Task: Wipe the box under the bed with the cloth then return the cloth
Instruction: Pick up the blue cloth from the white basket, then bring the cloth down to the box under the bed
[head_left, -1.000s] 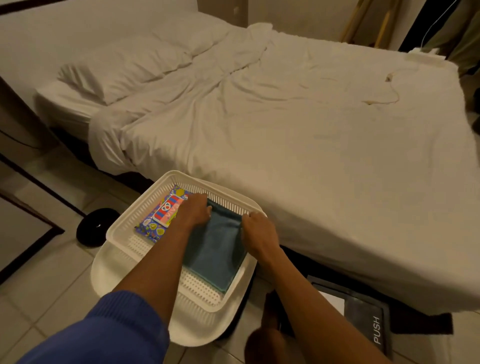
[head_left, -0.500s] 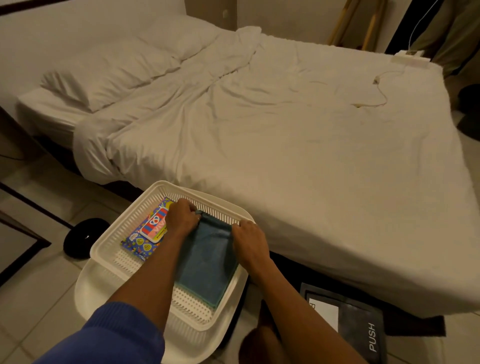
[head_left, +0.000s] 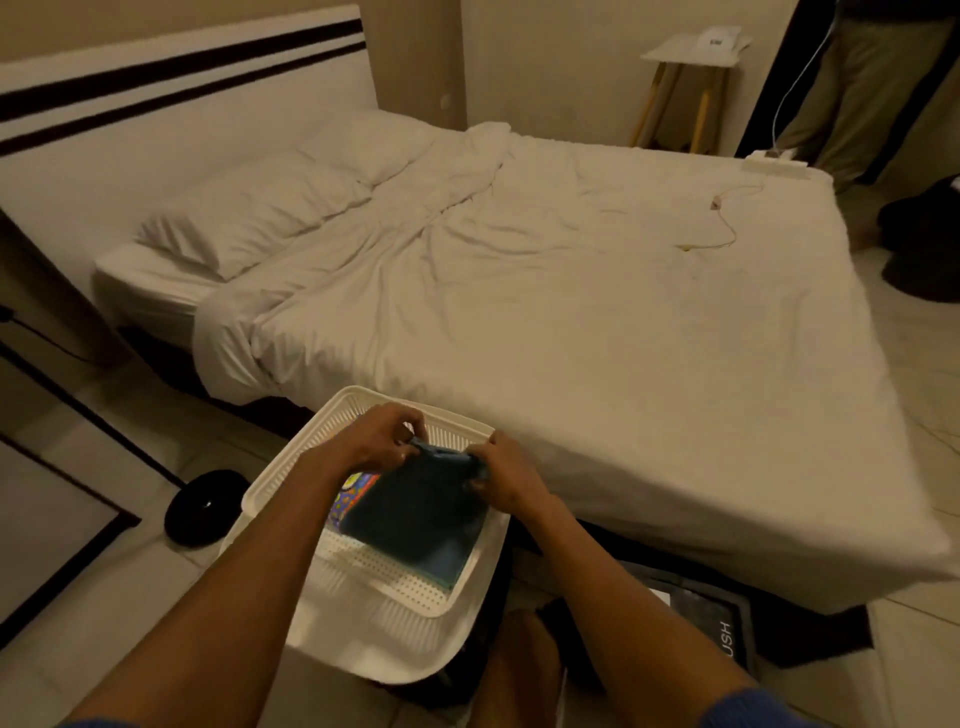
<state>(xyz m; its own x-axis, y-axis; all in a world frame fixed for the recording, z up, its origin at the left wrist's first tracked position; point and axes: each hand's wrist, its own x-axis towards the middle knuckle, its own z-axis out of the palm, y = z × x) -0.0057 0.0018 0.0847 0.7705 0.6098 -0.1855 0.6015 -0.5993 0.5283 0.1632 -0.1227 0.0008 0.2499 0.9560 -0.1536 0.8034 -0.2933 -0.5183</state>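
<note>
A folded dark blue cloth (head_left: 421, 514) lies in a white slotted basket (head_left: 395, 592) on the floor beside the bed. My left hand (head_left: 374, 441) and my right hand (head_left: 506, 478) both pinch the cloth's far edge, which is bunched and raised a little off the basket. A colourful flat packet (head_left: 349, 493) lies in the basket under my left forearm, mostly hidden. A dark box lid marked "PUSH" (head_left: 711, 618) shows on the floor under the bed's near edge, to the right of my right arm.
The white bed (head_left: 571, 312) with rumpled sheet and pillows fills the middle. A black round object (head_left: 205, 506) sits on the tiled floor left of the basket. A cable and power strip (head_left: 774, 166) lie on the bed's far corner. A person's legs (head_left: 852, 88) stand at the far right.
My hands have drawn closer together and lifted the cloth's far edge, bunching it. The camera has tilted up, showing the headboard and the far wall.
</note>
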